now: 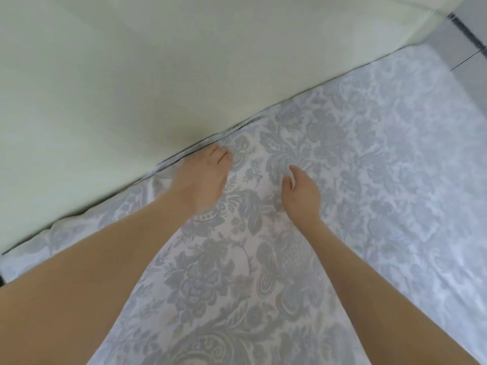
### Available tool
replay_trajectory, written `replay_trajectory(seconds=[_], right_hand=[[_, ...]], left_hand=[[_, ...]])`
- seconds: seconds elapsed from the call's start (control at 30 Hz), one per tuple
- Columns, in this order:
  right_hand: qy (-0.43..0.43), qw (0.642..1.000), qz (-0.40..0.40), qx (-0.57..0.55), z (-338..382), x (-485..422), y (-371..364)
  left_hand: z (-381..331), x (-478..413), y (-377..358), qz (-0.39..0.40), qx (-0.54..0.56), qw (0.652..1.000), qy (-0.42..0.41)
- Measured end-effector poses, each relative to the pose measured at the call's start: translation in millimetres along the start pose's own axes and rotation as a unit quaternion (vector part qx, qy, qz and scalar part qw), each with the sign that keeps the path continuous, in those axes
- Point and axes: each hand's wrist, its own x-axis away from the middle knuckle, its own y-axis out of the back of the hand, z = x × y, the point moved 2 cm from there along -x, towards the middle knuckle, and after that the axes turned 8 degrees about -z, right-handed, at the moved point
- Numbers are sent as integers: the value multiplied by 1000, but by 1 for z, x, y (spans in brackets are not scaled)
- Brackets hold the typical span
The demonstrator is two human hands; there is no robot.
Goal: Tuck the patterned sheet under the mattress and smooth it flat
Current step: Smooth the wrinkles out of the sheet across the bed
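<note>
Flattened, with its fingers straight and pressed side by side, your left hand [204,180] lies on the patterned sheet [263,259] with the fingertips [221,154] at the dark seam where the cloth meets the wall [118,75]; nothing is pinched. This posture suits the tuck: a thin, stiff blade of fingers can push fabric down into a narrow gap where a curled hand would not fit. Motion blur hides whether the tips have entered the gap. Your right hand [301,198] sits just beside it, further from the wall, with fingers loosely curved and holding no cloth; whether it rests on the fabric or hovers just above cannot be determined. Judged by position, it serves as an anchor, so that pushing at the edge does not drag the flat area into folds. The sheet covers the whole visible bed surface beneath both forearms and lies mostly flat. Small creases gather along the wall edge near the left fingertips and further along that edge, which suggests the tuck there is not finished. The mattress itself is hidden under the cloth. The wall runs close along the bed's far side, so you must reach across and work from above. At the upper right, past the bed, a strip of grey floor [471,48] with a dark line is visible.
</note>
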Motion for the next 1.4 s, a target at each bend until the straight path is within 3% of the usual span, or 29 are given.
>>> replay_trajectory(seconds=[0.17,0.27,0.37,0.43,0.63,0.8,0.97,1.1,1.23,1.3,1.4], right_hand=[[54,995,21,75,-5,-103,-18],[89,992,33,79,29,-139,-36],[105,971,103,191,51,-165,-67],[112,950,142,253,53,-171,-81],[178,922,152,310,57,-171,-78],[330,915,63,222,59,-130,-82],[252,933,141,217,67,-121,-90],[255,938,99,215,77,-103,-80],[333,930,45,150,119,-48,-87],[327,939,9,104,137,-22,-89],[326,942,65,41,161,18,-88]], left_hand=[[20,-20,-36,-60,33,994,84],[20,-21,-46,-38,59,989,131],[15,-29,-40,-34,12,987,156],[10,-45,-25,19,-51,982,179],[-10,-77,-27,73,-152,976,135],[-8,-75,-58,2,-156,982,104],[-6,-57,-42,-10,-105,990,97],[18,17,-7,-50,-95,990,87],[45,68,8,-52,-117,983,133],[45,66,7,-25,-112,979,166],[42,56,10,23,-118,959,258]])
